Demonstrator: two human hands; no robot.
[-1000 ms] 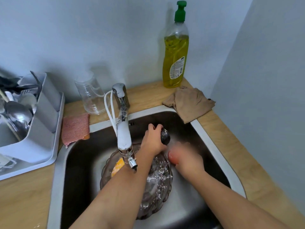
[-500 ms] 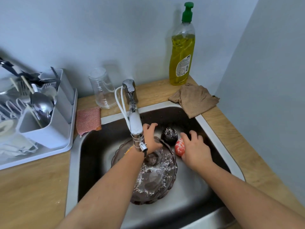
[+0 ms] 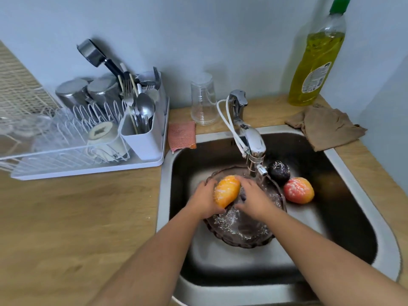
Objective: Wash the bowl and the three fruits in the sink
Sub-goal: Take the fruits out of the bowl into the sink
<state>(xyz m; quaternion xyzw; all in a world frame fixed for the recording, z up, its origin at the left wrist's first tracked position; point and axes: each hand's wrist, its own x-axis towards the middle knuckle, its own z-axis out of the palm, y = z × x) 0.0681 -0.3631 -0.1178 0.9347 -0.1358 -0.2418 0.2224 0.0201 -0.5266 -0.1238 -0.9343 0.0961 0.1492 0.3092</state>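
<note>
A dark ribbed glass bowl (image 3: 242,230) lies in the steel sink (image 3: 344,217), wet and speckled with suds. Above its left rim I hold an orange-yellow fruit (image 3: 227,191) with both hands: my left hand (image 3: 204,200) cups it from the left and my right hand (image 3: 254,198) presses it from the right. Water runs from the tap (image 3: 254,146) just beside the fruit. A dark purple fruit (image 3: 279,172) and a red sudsy fruit (image 3: 298,193) rest on the sink floor to the bowl's right.
A white dish rack (image 3: 84,138) with cutlery and steel cups stands on the wooden counter at left. A pink sponge cloth (image 3: 182,135) and clear cup (image 3: 203,99) sit behind the sink. A brown rag (image 3: 326,127) and detergent bottle (image 3: 318,56) occupy the back right corner.
My left hand let go of the dark fruit and my right hand released the red one; both fruits now lie in the sink. Both hands moved left onto the orange-yellow fruit.
</note>
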